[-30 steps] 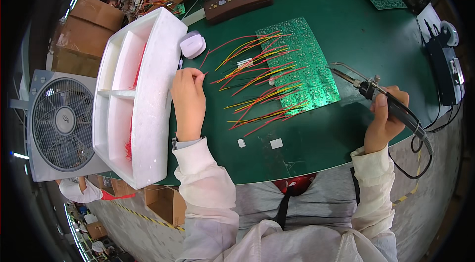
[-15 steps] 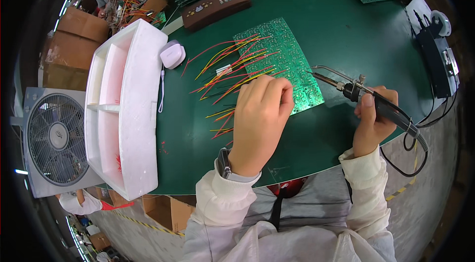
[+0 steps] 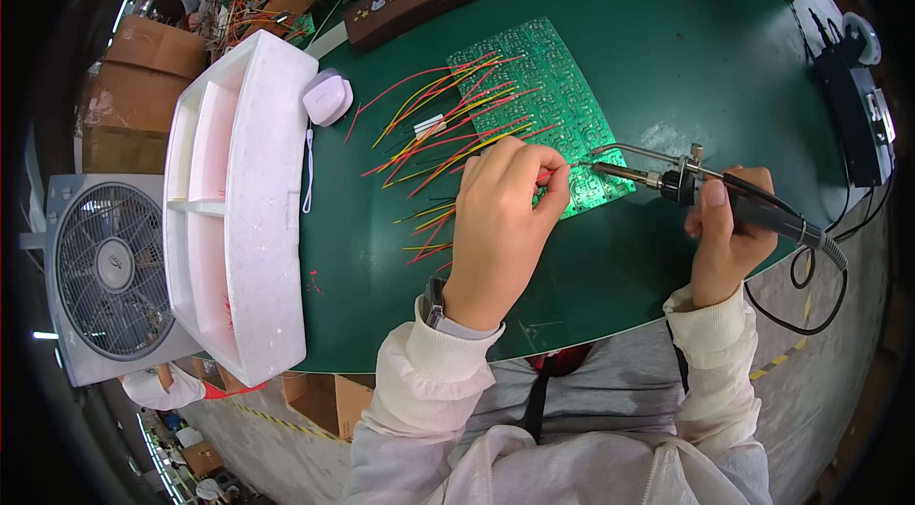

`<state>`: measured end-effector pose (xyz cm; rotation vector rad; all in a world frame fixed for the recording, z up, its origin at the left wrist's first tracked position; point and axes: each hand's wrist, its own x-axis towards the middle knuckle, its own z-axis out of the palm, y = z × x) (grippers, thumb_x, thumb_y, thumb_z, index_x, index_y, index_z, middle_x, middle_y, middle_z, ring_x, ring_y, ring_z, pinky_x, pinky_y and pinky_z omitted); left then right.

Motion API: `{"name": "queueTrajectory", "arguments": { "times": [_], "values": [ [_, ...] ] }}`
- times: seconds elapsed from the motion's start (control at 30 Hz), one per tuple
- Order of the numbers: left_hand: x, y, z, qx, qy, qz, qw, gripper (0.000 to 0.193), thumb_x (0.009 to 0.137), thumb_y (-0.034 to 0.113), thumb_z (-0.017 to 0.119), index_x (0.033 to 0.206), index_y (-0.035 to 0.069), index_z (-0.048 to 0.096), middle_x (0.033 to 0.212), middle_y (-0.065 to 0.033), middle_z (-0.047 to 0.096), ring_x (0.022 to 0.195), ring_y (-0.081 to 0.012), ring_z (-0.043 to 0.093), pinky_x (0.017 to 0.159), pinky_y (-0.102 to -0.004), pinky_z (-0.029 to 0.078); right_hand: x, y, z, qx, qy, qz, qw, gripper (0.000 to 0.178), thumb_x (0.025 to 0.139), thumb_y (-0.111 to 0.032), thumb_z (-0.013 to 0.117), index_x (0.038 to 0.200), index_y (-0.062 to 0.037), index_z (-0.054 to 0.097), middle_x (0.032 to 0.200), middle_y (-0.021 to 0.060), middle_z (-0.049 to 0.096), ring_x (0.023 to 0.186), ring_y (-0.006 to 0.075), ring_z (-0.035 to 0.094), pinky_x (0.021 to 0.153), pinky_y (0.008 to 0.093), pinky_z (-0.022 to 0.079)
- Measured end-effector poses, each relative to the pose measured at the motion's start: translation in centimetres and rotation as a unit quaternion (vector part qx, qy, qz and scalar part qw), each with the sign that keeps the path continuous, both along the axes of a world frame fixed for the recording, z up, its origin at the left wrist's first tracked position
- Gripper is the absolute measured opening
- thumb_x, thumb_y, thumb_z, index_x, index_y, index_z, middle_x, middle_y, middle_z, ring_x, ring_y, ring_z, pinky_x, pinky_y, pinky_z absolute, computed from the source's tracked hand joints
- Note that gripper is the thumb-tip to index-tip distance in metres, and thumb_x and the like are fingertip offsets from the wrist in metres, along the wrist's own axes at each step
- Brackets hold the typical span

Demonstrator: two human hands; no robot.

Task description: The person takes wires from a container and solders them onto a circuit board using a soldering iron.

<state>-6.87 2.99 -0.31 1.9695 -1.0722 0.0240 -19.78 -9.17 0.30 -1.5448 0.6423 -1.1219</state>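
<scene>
The table [image 3: 686, 57] is green and carries a white foam box [image 3: 272, 210] at the left, with a fan [image 3: 114, 262] further left. A green board [image 3: 567, 95] lies on the table, coloured wires [image 3: 467, 105] extending from its left side. Left hand [image 3: 500, 229]: fingertips over the board, thumb and forefinger pinched on a red wire [image 3: 543, 179], mostly hidden. Right hand [image 3: 729, 238]: fingers wrapped around the handle of a soldering iron [image 3: 679, 188]. Its tip is near the left fingertips; contact with the board cannot be determined.
</scene>
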Motion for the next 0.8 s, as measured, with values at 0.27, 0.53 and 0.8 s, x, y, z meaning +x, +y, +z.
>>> {"name": "queueTrajectory", "arguments": {
  "times": [0.27,0.53,0.8],
  "values": [
    [-0.01,-0.16,0.28,-0.002,-0.013,0.011,1.0,0.013,0.066,-0.007,0.06,0.073,0.0,0.053,0.067,-0.0046,0.051,0.055,-0.0118,0.047,0.051,-0.0234,0.04,0.15,-0.01,0.12,-0.004,0.003,0.001,1.0,0.022,0.076,-0.013,0.064,0.072,-0.0016,0.046,0.056,0.0005,0.046,0.044,0.0047,0.041,0.042,0.0176,0.031],
    [-0.08,-0.17,0.29,-0.004,-0.006,0.015,1.0,0.012,0.066,-0.007,0.06,0.073,0.0,0.053,0.067,-0.005,0.051,0.055,-0.0117,0.047,0.052,-0.0234,0.04,0.05,-0.08,-0.06,-0.01,0.017,0.002,1.0,0.021,0.076,-0.013,0.064,0.072,-0.0012,0.047,0.058,0.0006,0.047,0.044,0.0047,0.042,0.042,0.0176,0.031],
    [-0.11,-0.2,0.26,-0.003,-0.008,0.019,1.0,0.013,0.065,-0.007,0.06,0.072,0.0,0.052,0.067,-0.0051,0.051,0.056,-0.0122,0.047,0.052,-0.0235,0.04,0.06,0.0,0.02,-0.008,0.021,0.001,1.0,0.02,0.076,-0.013,0.064,0.072,-0.0011,0.048,0.058,0.0008,0.047,0.045,0.0051,0.042,0.043,0.0179,0.032]
  ]
}}
